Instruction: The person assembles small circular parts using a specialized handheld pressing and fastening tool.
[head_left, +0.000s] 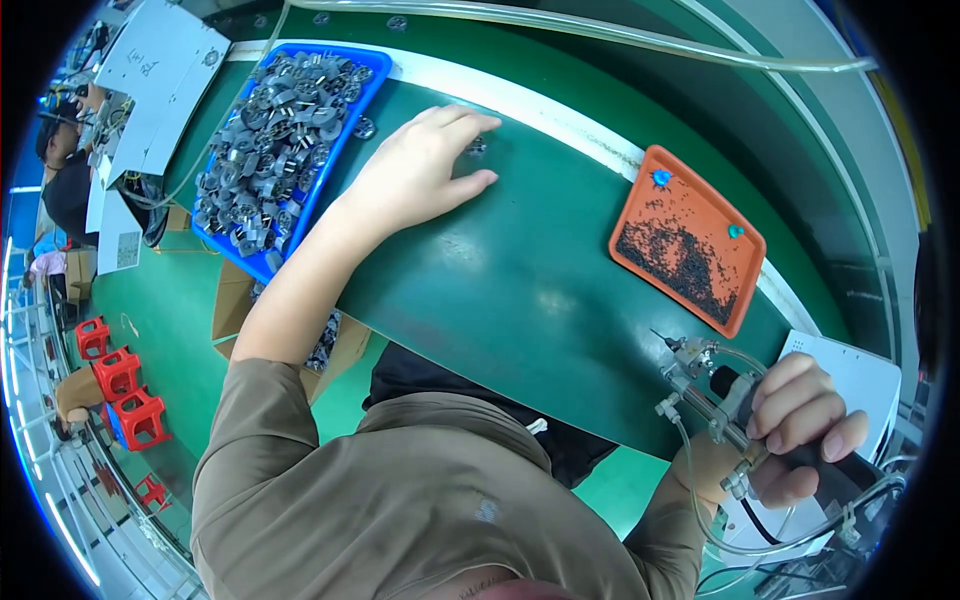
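My left hand [425, 165] reaches over the green tabletop with its thumb and fingers apart. Between thumb and fingertips a small round grey part [477, 148] lies on the table, partly hidden by the fingers. To the left of that hand, a blue tray [374, 80] holds a heap of grey plastic parts [275, 145]. At the right, my right hand [800, 420] is wrapped round a pneumatic screwdriver [705, 400] with metal fittings and air hoses. Its thin dark bit points toward the orange tray [692, 240], which holds tiny black screws [680, 262].
Another grey part [364, 127] lies beside the blue tray. Two small blue-green pieces sit in the orange tray. A cardboard box [345, 352] with more parts stands below the table's left edge. A clear hose [600, 40] crosses overhead. Red stools [140, 418] and a person are at left.
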